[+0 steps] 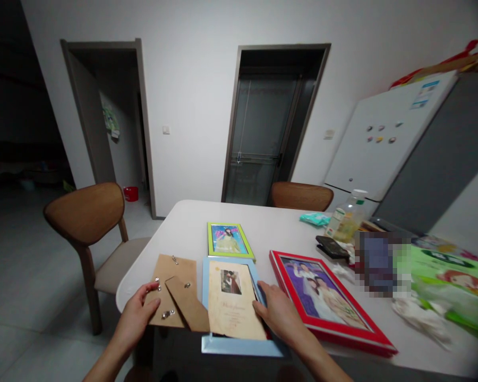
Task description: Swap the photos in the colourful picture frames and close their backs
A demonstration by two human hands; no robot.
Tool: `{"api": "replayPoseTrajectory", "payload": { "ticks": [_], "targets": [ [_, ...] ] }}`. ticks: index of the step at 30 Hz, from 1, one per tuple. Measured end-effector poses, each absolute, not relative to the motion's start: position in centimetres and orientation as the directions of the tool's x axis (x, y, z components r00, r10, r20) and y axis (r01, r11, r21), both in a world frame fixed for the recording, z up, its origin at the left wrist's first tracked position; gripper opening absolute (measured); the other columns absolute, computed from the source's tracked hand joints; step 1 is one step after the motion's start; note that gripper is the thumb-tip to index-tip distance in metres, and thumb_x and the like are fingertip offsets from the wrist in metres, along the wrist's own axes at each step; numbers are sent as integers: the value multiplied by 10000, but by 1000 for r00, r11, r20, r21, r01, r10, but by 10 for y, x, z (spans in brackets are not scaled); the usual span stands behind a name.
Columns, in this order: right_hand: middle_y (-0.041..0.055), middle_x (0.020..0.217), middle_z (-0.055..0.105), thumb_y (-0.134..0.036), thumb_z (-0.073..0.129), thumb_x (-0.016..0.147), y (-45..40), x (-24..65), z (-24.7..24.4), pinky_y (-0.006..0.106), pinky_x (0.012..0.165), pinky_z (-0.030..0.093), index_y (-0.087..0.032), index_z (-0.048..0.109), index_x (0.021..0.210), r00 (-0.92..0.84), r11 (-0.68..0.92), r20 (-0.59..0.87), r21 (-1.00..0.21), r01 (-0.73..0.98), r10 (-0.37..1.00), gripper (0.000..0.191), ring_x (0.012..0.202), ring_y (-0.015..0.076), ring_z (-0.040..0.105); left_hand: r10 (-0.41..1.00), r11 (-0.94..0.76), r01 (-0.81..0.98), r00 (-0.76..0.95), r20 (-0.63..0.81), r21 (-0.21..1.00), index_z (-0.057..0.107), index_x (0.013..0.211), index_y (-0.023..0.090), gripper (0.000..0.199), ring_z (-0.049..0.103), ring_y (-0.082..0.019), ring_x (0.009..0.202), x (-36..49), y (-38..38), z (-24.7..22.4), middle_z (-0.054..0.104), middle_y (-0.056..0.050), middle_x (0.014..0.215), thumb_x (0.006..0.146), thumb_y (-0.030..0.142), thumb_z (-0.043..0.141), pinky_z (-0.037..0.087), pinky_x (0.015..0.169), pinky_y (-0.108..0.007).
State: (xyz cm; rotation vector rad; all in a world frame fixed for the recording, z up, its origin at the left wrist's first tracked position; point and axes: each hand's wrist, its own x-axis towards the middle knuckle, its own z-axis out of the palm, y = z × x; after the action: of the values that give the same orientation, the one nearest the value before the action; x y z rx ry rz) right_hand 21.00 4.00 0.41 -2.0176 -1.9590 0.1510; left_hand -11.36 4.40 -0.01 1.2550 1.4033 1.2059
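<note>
My left hand (137, 313) pinches the left edge of a brown backing board (183, 284), which has metal clips and a fold-out stand leg. Beside the board, a light blue picture frame (242, 346) lies face down or up, I cannot tell which, its near end at the table edge. A cream paper insert (236, 300) with a small photo and script rests inside it. My right hand (281, 313) is closed around the frame's right side, its thumb and fingertips at the insert's edge; its exact hold is partly hidden.
A lime green framed photo (229, 240) lies beyond the blue frame, and a red framed photo (326, 302) to its right. Farther right are a bottle (346, 217), a black wallet-like item (332, 248) and a green tissue pack (446, 276). Wooden chairs (90, 212) stand around the white table (191, 220).
</note>
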Motion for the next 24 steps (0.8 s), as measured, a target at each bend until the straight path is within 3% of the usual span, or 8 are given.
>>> {"api": "replayPoseTrajectory", "payload": {
  "ticks": [5, 8, 11, 14, 17, 19, 24],
  "targets": [
    [178, 1003, 556, -162, 422, 669, 46, 210, 1, 318, 806, 359, -49, 407, 1178, 95, -47, 120, -346, 937, 988, 521, 942, 243, 512, 984, -58, 561, -109, 143, 826, 496, 981, 183, 363, 556, -243, 919, -126, 55, -6, 604, -55, 967, 645, 318, 500, 413, 811, -355],
    [182, 1009, 556, -149, 424, 644, 47, 211, 5, 311, 805, 367, -29, 382, 1186, 149, -58, 135, -517, 854, 980, 556, 908, 226, 527, 940, -133, 713, -130, 315, 689, 499, 1001, 173, 367, 499, -258, 1008, -115, 53, -5, 562, -82, 1041, 652, 284, 474, 354, 892, -414],
    [118, 863, 602, -164, 404, 656, 40, 207, 15, 286, 683, 424, -49, 300, 1237, 200, -95, 29, -808, 582, 979, 602, 711, 175, 568, 895, -292, 704, -38, 445, 647, 501, 1030, 165, 375, 422, -246, 1106, -80, 38, -2, 493, -96, 1162, 670, 263, 462, 308, 950, -426],
    [25, 702, 613, -212, 421, 670, 28, 197, 32, 258, 533, 433, -122, 170, 1299, 206, -166, -129, -971, 174, 970, 683, 532, 143, 554, 915, -391, 612, 177, 363, 687, 489, 1088, 162, 405, 377, -231, 1153, -32, 17, 6, 449, -106, 1231, 690, 236, 479, 295, 969, -418],
    [-20, 673, 621, -232, 472, 655, 18, 188, 53, 231, 455, 409, -196, 108, 1317, 191, -149, -171, -981, -121, 967, 757, 441, 117, 521, 887, -442, 544, 383, 258, 713, 415, 1188, 126, 603, 321, -261, 1189, 9, 2, 17, 367, -146, 1292, 633, 286, 587, 274, 983, -425],
    [-25, 716, 634, -219, 508, 638, 13, 182, 66, 219, 455, 408, -226, 128, 1312, 175, -108, -148, -970, -219, 973, 774, 438, 101, 515, 882, -444, 544, 404, 241, 712, 379, 1217, 98, 667, 285, -276, 1206, 27, -1, 26, 326, -168, 1311, 620, 297, 601, 259, 989, -436],
    [-5, 803, 636, -239, 572, 613, 13, 174, 82, 230, 531, 449, -233, 210, 1285, 137, -62, -96, -970, -235, 986, 763, 531, 108, 560, 793, -609, 496, 404, 456, 619, 317, 1248, 71, 624, 284, -224, 1211, 38, 0, 42, 347, -143, 1305, 649, 142, 476, 255, 1004, -378]
  ]
}}
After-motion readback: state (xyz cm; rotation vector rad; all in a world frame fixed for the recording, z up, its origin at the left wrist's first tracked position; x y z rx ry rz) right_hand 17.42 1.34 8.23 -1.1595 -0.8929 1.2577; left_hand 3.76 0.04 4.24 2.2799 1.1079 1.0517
